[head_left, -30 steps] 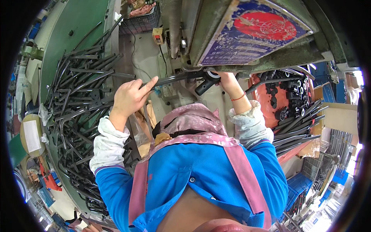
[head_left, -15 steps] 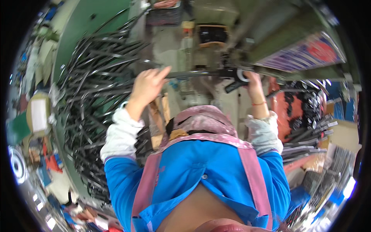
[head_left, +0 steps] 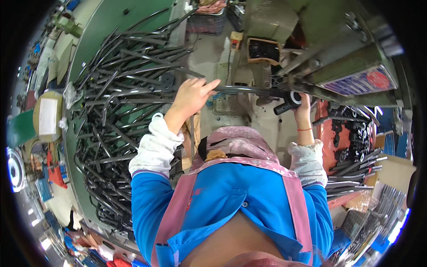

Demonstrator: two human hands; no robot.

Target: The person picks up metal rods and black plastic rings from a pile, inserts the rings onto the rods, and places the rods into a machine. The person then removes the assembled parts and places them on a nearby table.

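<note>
A long black metal tube (head_left: 249,90) lies crosswise in front of me at the press. My left hand (head_left: 192,97) is closed around its left end, thumb and index finger along the tube. At the other end sits a black fitting (head_left: 284,106) with a short round stub and a pale ring (head_left: 295,98). My right hand (head_left: 303,108) grips this end, its fingers partly hidden behind the ring. The tube's right end meets the machine's lower tooling (head_left: 278,82); whether it touches cannot be told.
Many black tubes (head_left: 129,93) are heaped on the green table (head_left: 104,33) at left. The press carries a printed plate (head_left: 360,82) at upper right. A framed tray of black parts (head_left: 263,51) stands behind. An orange-red surface (head_left: 327,133) holds more parts at right.
The view has shifted, so the scene sits further right and a little lower. Both hands keep their grip on the tube and its fitting; otherwise little differs.
</note>
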